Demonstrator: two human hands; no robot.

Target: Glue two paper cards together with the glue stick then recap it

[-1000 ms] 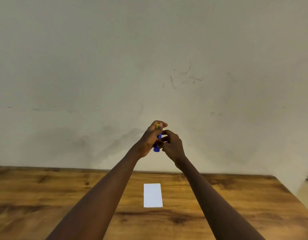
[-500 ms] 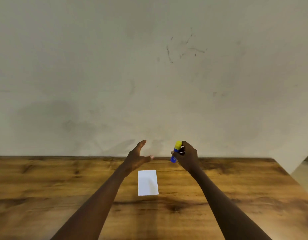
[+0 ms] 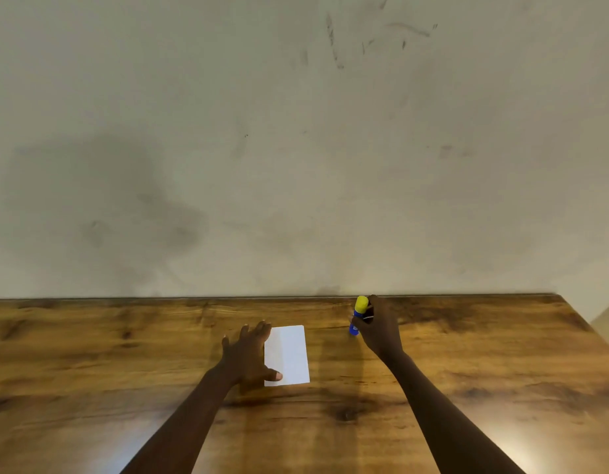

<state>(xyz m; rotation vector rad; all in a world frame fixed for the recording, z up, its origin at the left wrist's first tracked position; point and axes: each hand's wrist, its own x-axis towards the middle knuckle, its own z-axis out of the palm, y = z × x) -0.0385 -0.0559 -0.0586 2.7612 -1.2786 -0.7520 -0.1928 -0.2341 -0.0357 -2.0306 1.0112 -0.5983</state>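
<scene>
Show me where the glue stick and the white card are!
glue stick [image 3: 361, 304], head view, on its yellow cap.
white card [image 3: 291, 354], head view, on the middle of its bare face.

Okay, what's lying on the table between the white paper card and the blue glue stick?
Nothing: in the head view, only bare wooden table separates the white paper card from the blue glue stick.

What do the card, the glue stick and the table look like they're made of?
Card: thin matte white paper or cardstock, lying flat. Glue stick: smooth plastic by the look, blue body, yellow cap. Table: wood grain with knots and a slight sheen; solid wood or laminate, can't tell.
</scene>
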